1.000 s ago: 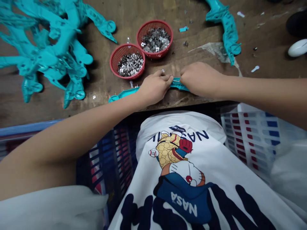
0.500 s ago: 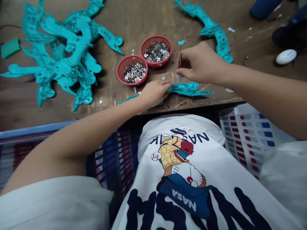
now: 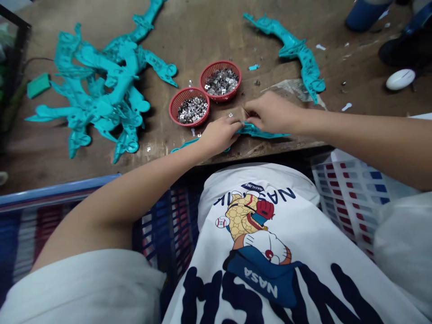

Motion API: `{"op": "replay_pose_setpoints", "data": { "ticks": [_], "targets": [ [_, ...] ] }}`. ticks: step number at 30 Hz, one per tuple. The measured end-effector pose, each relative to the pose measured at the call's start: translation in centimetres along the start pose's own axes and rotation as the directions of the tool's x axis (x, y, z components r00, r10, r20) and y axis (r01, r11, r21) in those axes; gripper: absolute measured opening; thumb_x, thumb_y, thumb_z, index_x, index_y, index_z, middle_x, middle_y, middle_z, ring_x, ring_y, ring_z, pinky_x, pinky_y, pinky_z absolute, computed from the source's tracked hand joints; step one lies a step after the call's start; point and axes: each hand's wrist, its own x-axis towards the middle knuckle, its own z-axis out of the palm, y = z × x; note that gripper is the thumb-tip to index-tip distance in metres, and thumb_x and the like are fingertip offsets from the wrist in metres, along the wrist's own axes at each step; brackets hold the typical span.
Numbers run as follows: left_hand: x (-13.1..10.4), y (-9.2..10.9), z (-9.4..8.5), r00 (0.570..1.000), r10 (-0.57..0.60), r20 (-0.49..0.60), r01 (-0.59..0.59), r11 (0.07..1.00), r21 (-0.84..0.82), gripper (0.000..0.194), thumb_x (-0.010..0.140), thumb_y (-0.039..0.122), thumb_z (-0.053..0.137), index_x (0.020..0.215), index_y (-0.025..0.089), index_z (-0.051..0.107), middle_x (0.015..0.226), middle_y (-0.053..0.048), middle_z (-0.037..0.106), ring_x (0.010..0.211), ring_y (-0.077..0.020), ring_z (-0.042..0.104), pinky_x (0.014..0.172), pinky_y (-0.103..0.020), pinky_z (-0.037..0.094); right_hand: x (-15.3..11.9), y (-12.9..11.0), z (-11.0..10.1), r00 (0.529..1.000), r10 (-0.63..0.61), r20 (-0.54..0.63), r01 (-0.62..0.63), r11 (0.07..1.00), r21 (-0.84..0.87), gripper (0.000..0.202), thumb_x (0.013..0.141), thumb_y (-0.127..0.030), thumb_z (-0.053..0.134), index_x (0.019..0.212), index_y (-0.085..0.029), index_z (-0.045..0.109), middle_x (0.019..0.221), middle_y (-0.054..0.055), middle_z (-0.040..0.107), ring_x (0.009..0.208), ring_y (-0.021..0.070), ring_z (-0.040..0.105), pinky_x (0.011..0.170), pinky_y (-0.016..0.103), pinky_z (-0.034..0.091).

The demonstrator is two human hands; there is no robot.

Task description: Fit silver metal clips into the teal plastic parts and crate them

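A long, curved teal plastic part (image 3: 266, 133) lies along the table's near edge. My left hand (image 3: 219, 135) is closed over its middle, pressing it against the table. My right hand (image 3: 270, 111) sits just to the right, fingers pinched around a thin stick-like tool, low over the same part. Most of that tool is hidden by the fingers, and its tip cannot be made out. Just beyond my hands are two red baskets: the nearer basket (image 3: 173, 108) and the farther basket (image 3: 237, 88), both filled with small metal clips.
A heap of teal parts (image 3: 101, 94) covers the left of the table. Another teal part (image 3: 297, 50) lies at the back right. A white oval object (image 3: 400, 79) sits at far right. Loose clips and scraps are scattered about. Plastic crates (image 3: 351, 198) stand below the table edge.
My right hand has come down and slightly left with the thin tool, from above the teal part to close against it. My left hand stays on the part. The view has shifted slightly.
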Motion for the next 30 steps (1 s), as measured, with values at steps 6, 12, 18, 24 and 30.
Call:
{"op": "replay_pose_setpoints", "data": {
  "ticks": [6, 12, 18, 24, 30],
  "targets": [
    [0.1, 0.3, -0.3, 0.999, -0.031, 0.015, 0.031, 0.999, 0.012, 0.05, 0.117, 0.016, 0.067, 0.162, 0.021, 0.087, 0.168, -0.017, 0.085, 0.158, -0.0435, 0.081, 0.128, -0.057, 0.072, 0.5, 0.2, 0.1, 0.984, 0.049, -0.173, -0.017, 0.983, 0.181, 0.023, 0.116, -0.043, 0.081, 0.129, -0.027, 0.092, 0.119, 0.011, 0.093, 0.118, 0.0379, 0.086, 0.107, 0.051, 0.067],
    [0.3, 0.5, -0.6, 0.999, -0.035, 0.03, 0.035, 0.999, 0.01, 0.05, 0.117, 0.016, 0.067, 0.162, 0.021, 0.088, 0.171, -0.017, 0.084, 0.16, -0.0429, 0.08, 0.13, -0.057, 0.071, 0.3, 0.5, 0.7, 0.988, 0.048, -0.148, -0.017, 0.98, 0.198, 0.022, 0.113, -0.045, 0.087, 0.122, -0.025, 0.091, 0.123, 0.013, 0.093, 0.117, 0.0391, 0.086, 0.114, 0.055, 0.068],
    [0.2, 0.7, -1.0, 0.999, -0.031, 0.045, 0.031, 0.999, 0.011, 0.049, 0.119, 0.018, 0.066, 0.163, 0.021, 0.087, 0.172, -0.016, 0.083, 0.162, -0.0429, 0.079, 0.13, -0.056, 0.071, 0.0, 1.2, 0.6, 0.983, 0.014, -0.186, 0.012, 0.99, 0.14, 0.027, 0.113, -0.049, 0.085, 0.124, -0.025, 0.091, 0.112, 0.012, 0.092, 0.117, 0.04, 0.086, 0.109, 0.055, 0.07],
    [0.2, 0.8, -0.9, 0.997, -0.05, 0.056, 0.049, 0.999, 0.008, 0.049, 0.12, 0.019, 0.064, 0.164, 0.021, 0.085, 0.169, -0.018, 0.084, 0.161, -0.0437, 0.078, 0.129, -0.057, 0.07, -0.1, 1.9, 0.7, 0.991, -0.021, -0.135, 0.024, 0.999, 0.021, 0.025, 0.116, -0.035, 0.075, 0.13, -0.022, 0.091, 0.119, 0.013, 0.093, 0.117, 0.0392, 0.086, 0.107, 0.051, 0.068],
    [0.1, 1.0, -2.1, 0.998, -0.012, 0.062, 0.014, 1.0, -0.024, 0.044, 0.117, 0.018, 0.067, 0.155, 0.021, 0.088, 0.156, -0.018, 0.088, 0.151, -0.0406, 0.082, 0.126, -0.053, 0.071, 1.6, 3.3, 0.0, 0.993, 0.097, 0.066, -0.072, 0.949, -0.307, 0.039, 0.12, -0.028, 0.066, 0.145, -0.017, 0.094, 0.136, 0.02, 0.091, 0.13, 0.0421, 0.085, 0.112, 0.051, 0.065]
  ]
}}
